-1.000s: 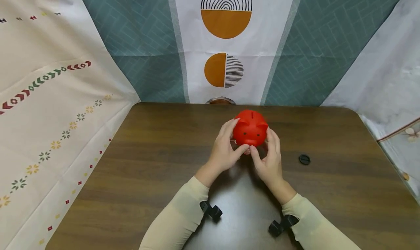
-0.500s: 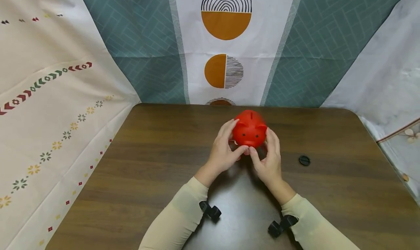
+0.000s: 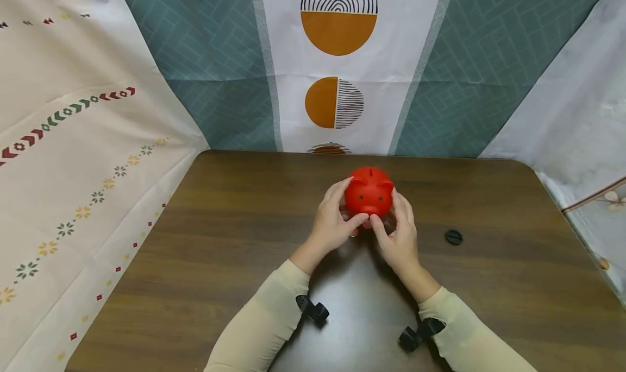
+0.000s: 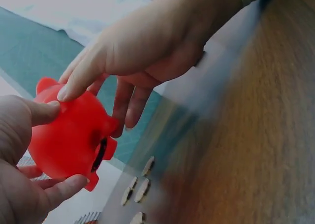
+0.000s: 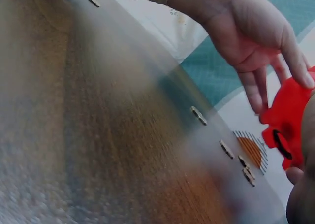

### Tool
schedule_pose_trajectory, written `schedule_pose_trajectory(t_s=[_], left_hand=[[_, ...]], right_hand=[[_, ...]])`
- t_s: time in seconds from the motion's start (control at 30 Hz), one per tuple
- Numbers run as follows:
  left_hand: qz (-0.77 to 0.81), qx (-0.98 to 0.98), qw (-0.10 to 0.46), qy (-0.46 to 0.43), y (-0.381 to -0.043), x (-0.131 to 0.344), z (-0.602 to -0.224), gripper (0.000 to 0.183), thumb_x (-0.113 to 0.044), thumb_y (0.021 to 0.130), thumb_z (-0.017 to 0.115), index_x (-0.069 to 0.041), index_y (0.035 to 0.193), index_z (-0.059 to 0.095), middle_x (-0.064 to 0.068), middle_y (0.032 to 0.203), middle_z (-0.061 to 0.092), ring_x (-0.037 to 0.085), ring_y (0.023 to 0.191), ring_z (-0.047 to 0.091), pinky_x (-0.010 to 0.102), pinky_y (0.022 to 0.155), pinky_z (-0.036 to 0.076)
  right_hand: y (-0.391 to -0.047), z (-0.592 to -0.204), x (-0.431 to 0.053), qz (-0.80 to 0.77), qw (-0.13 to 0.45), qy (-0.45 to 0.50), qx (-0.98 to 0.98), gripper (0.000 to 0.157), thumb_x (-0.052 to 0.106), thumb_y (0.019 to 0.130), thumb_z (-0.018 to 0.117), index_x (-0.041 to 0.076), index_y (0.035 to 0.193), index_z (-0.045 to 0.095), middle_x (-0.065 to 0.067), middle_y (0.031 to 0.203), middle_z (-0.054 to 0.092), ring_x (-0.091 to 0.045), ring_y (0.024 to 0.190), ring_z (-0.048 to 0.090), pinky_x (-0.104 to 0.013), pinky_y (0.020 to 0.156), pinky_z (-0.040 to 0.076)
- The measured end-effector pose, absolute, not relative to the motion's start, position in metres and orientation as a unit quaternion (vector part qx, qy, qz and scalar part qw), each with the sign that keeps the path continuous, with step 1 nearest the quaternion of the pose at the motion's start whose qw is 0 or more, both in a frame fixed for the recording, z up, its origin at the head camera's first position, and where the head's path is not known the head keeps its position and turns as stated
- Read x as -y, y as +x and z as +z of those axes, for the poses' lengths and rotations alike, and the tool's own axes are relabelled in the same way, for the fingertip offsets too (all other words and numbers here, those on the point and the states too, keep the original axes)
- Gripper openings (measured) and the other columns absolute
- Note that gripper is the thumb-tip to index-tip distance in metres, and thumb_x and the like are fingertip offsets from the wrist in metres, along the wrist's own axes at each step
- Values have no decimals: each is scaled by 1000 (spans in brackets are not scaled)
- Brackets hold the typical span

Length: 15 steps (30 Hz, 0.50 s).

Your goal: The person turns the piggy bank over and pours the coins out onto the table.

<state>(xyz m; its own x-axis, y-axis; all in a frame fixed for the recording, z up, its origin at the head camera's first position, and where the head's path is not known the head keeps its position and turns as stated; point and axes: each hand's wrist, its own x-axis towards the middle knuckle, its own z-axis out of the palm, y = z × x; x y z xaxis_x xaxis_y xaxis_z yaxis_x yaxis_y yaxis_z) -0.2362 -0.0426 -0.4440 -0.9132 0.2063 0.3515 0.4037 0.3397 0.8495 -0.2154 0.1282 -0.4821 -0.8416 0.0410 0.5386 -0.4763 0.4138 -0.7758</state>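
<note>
A red piggy bank faces me, held up off the wooden table, its coin slot on top. My left hand grips one side of it and my right hand the other. Both thumbs meet under the snout, while the fingers wrap round its sides and are partly hidden. In the left wrist view a dark round opening shows in its belly. Several coins appear low over or on the tabletop past the bank; the head view hides them.
A black ribbed round plug lies on the brown table to the right of my hands. Patterned cloths hang behind the far edge and along both sides. Each sleeve carries a black strapped device.
The piggy bank has shifted slightly to the left and down in the head view, with both hands still around it. The black plug has stayed where it was.
</note>
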Motion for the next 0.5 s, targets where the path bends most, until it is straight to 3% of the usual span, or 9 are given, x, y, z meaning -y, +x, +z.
schedule_pose_trajectory(t_s=[0.1, 0.23, 0.3, 0.37, 0.5], left_hand=[[-545, 806, 109, -201, -234, 42, -444, 79, -15, 80, 78, -23, 147, 36, -2, 145, 39, 19, 90, 63, 24, 70, 56], [-551, 750, 202, -307, -230, 39, -434, 78, -7, 76, 81, -13, 143, 41, 8, 149, 34, 23, 110, 60, 32, 83, 54], [-543, 734, 231, -336, -228, 38, -429, 78, -7, 75, 81, -9, 142, 41, 12, 150, 33, 24, 116, 58, 33, 86, 54], [-541, 748, 219, -316, -227, 38, -427, 77, -7, 76, 80, -8, 142, 41, 13, 148, 35, 26, 111, 60, 32, 81, 55], [-555, 791, 128, -221, -228, 41, -430, 79, -10, 79, 78, -20, 146, 38, 0, 145, 38, 23, 96, 65, 25, 71, 56]], right_hand=[[-215, -483, -128, 511, 287, 156, 795, 71, 13, 86, 70, 12, 149, 36, -9, 144, 39, -32, 107, 58, -40, 83, 55], [-216, -474, -126, 495, 415, 223, 730, 66, 23, 89, 66, -4, 142, 37, -23, 144, 33, -40, 117, 50, -33, 94, 49], [-213, -465, -123, 492, 443, 245, 709, 67, 23, 90, 63, -10, 140, 33, -29, 144, 30, -42, 120, 46, -30, 98, 46], [-209, -457, -121, 497, 426, 247, 715, 64, 14, 88, 65, -11, 139, 34, -29, 141, 32, -40, 116, 50, -31, 95, 48], [-199, -447, -117, 500, 359, 216, 758, 69, -8, 78, 69, -11, 140, 37, -28, 136, 41, -37, 101, 60, -42, 79, 56]])
